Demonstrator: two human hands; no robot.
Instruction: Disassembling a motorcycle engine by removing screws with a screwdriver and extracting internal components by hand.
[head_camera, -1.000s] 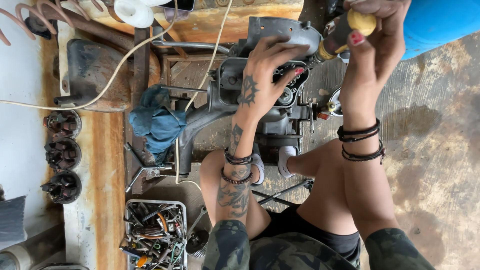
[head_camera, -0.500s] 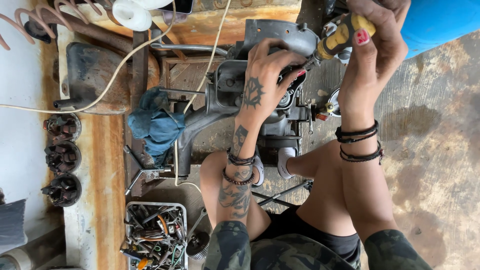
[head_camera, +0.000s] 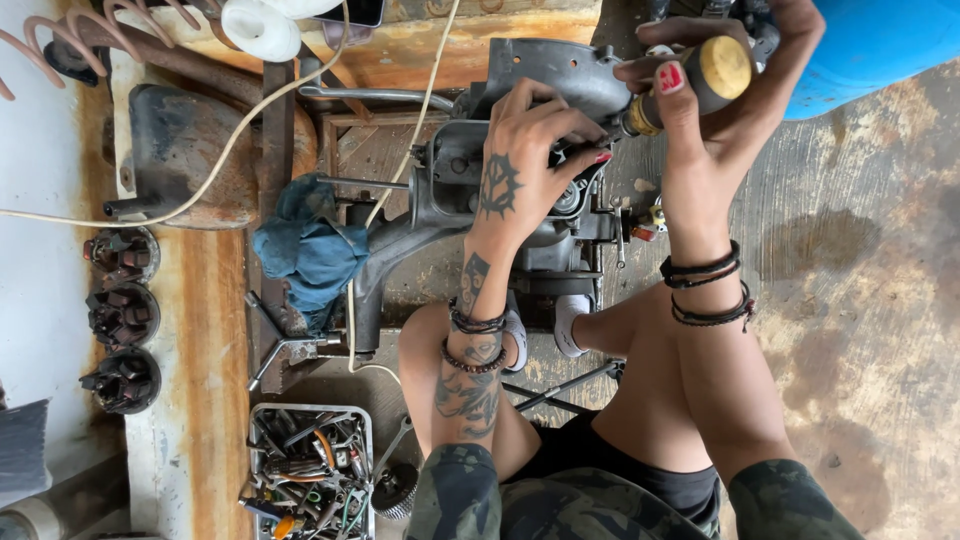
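Both your hands are at the grey engine (head_camera: 520, 215) on the floor.
Your left hand (head_camera: 525, 165) rests fingers spread on its top; your right hand (head_camera: 720, 95) grips a yellow-handled screwdriver (head_camera: 700, 75) just above.

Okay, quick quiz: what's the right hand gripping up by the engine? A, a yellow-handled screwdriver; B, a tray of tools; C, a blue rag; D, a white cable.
A: the right hand wraps a yellow-handled screwdriver, while the blue rag lies apart beside the engine.
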